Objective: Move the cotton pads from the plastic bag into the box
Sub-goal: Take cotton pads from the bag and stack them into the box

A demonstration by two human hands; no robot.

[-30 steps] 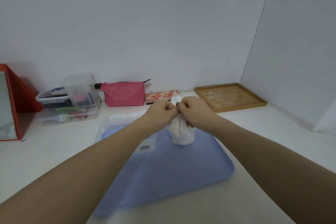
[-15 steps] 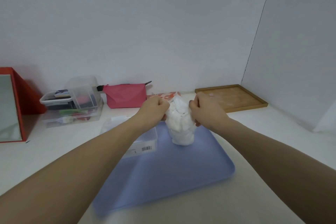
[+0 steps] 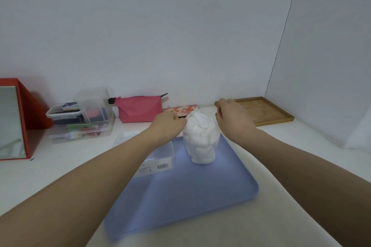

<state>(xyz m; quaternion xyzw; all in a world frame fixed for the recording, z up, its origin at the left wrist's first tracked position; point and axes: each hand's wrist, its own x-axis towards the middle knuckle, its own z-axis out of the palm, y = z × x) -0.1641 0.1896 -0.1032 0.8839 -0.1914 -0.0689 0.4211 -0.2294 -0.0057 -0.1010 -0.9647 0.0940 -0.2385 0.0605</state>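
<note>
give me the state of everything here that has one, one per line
plastic bag: upright on the blue tray, full of cotton pads, top pulled open
clear box: on the tray's left side, partly hidden by the left arm
left hand: fingers curled, pinching the bag's top edge
right hand: beside the bag's top, grip not clear
pink pouch: zipped shut
storage bin: lid on

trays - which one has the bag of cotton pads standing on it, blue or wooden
The blue tray in front: the bag of cotton pads stands upright on it. The wooden tray sits apart in the right rear corner.
</note>
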